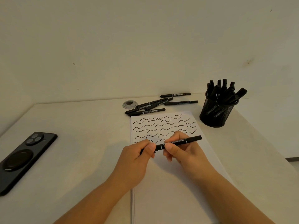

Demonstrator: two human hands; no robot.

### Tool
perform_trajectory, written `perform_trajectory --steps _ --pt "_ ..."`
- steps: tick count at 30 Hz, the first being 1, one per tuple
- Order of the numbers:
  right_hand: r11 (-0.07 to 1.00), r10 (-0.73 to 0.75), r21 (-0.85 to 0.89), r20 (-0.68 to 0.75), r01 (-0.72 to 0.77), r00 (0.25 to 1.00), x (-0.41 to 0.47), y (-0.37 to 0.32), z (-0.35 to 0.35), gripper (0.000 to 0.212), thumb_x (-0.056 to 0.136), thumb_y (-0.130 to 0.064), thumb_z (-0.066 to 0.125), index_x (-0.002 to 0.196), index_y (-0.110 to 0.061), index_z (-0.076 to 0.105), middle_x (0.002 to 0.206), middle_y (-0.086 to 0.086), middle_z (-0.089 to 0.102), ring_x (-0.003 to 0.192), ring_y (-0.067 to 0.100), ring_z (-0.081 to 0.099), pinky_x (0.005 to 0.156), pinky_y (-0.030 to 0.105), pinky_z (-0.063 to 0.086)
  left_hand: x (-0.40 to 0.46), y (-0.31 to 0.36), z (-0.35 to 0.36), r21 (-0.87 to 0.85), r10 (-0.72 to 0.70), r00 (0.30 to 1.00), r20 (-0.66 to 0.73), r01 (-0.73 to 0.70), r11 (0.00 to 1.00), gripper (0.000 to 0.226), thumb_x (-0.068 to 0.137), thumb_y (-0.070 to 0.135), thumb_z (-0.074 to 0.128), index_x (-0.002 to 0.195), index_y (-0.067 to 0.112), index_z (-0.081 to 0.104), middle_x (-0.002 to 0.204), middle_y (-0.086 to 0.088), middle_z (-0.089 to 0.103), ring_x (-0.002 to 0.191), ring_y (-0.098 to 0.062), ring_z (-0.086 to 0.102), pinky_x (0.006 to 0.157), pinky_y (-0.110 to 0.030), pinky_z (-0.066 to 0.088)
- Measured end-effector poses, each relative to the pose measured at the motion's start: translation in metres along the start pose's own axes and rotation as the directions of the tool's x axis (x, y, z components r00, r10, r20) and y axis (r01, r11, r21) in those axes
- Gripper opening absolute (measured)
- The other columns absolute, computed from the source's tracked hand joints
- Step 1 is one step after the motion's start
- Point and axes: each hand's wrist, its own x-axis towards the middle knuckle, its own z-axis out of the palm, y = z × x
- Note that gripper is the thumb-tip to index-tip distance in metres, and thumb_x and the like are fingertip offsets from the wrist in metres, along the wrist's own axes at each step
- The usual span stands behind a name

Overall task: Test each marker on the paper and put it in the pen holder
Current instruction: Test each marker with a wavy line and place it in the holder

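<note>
A black marker (182, 141) is held level above the white paper (169, 183). My right hand (182, 149) grips its barrel, and my left hand (137, 157) pinches its left end, where the cap sits. The upper part of the paper carries several rows of black wavy test strokes. Several loose black markers (150, 107) lie in a heap on the table beyond the paper. At the right stands a black mesh pen holder (215, 115), with several markers upright in it.
A black phone (24, 159) lies face down at the table's left. A round grey cable grommet (129, 104) sits next to the marker heap. The wall runs close behind the table, and the table's right edge slants past the holder.
</note>
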Motion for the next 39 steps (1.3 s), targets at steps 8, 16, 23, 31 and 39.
perform_trajectory --steps 8,16,23,31,39 --pt "0.999 -0.031 -0.025 0.031 0.032 0.999 0.001 0.004 -0.002 0.003 0.077 -0.013 0.061 0.075 -0.015 0.060 0.059 0.003 0.062 0.056 0.016 0.056 0.056 0.023 0.046 0.000 -0.003 0.001 -0.046 -0.016 1.000 0.020 0.017 0.999 0.034 0.081 0.044 0.036 0.054 0.031 0.049 0.043 0.009 0.032 0.042 -0.009 0.029 0.042 -0.016 0.023" --pt "0.993 -0.027 -0.119 -0.010 0.026 1.000 0.002 -0.001 0.000 0.002 0.074 -0.018 0.065 0.074 -0.018 0.063 0.062 0.005 0.065 0.056 0.017 0.058 0.056 0.025 0.048 0.002 -0.008 -0.003 -0.127 0.043 0.999 0.006 -0.042 0.991 0.031 0.087 0.040 0.033 0.066 0.023 0.049 0.052 0.008 0.033 0.050 -0.010 0.026 0.047 -0.021 0.022" --pt "1.000 0.021 -0.014 -0.238 -0.025 0.971 0.008 -0.009 -0.015 0.018 0.079 -0.011 0.063 0.064 -0.021 0.067 0.060 0.000 0.064 0.054 0.010 0.053 0.052 0.019 0.044 0.010 -0.014 -0.015 -0.086 -0.017 0.983 -0.182 0.001 0.996 0.027 0.093 0.025 0.046 0.067 0.028 0.046 0.051 0.012 0.048 0.047 -0.005 0.038 0.046 -0.012 0.031" --pt "0.555 -0.164 -0.823 0.035 0.121 0.986 0.009 -0.019 0.000 0.008 0.080 -0.031 0.068 0.088 -0.032 0.068 0.072 -0.019 0.059 0.078 0.000 0.051 0.068 0.011 0.038 0.021 -0.004 -0.013 0.111 0.121 0.977 -0.176 -0.102 0.989 0.023 0.090 0.025 0.053 0.070 0.035 0.048 0.058 0.020 0.057 0.049 -0.004 0.048 0.047 -0.014 0.034" --pt "0.197 -0.284 -0.951 0.178 0.239 0.942 0.019 -0.053 -0.015 0.021 0.086 -0.039 0.058 0.103 -0.027 0.063 0.086 -0.009 0.064 0.076 0.008 0.047 0.067 0.022 0.038 0.051 0.030 0.001 0.009 0.280 0.958 -0.058 -0.280 0.960 0.026 0.087 0.052 0.035 0.079 0.035 0.053 0.069 0.017 0.062 0.060 -0.010 0.057 0.053 -0.017 0.042"
